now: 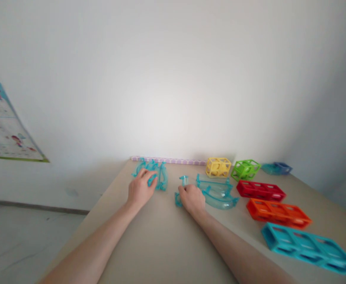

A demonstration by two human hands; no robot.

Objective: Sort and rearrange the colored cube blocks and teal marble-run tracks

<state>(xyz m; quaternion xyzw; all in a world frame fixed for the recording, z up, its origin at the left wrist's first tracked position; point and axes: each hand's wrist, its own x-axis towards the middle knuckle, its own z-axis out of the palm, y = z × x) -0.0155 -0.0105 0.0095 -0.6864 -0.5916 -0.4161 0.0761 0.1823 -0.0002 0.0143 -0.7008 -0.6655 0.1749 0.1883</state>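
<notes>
Plain white wall, matte; a beige table (161, 236) pushed against it, smooth top, with a lilac patterned strip (168, 160) along the far edge. Poster (4, 126) on the wall at left. Left hand (140, 190) lies palm down, fingers curled over a cluster of clear turquoise curved track pieces (161, 175), glossy plastic, standing on edge; exact count unclear. Right hand (192, 198) is closed around a small turquoise piece (178, 199) near the table's middle; two longer curved troughs (220, 193) lie just beside it. To the right: one yellow cube frame (218, 167), one green cube frame (245, 169), and three long openwork frames, red (260, 190), orange (278, 213), teal (306, 246).
</notes>
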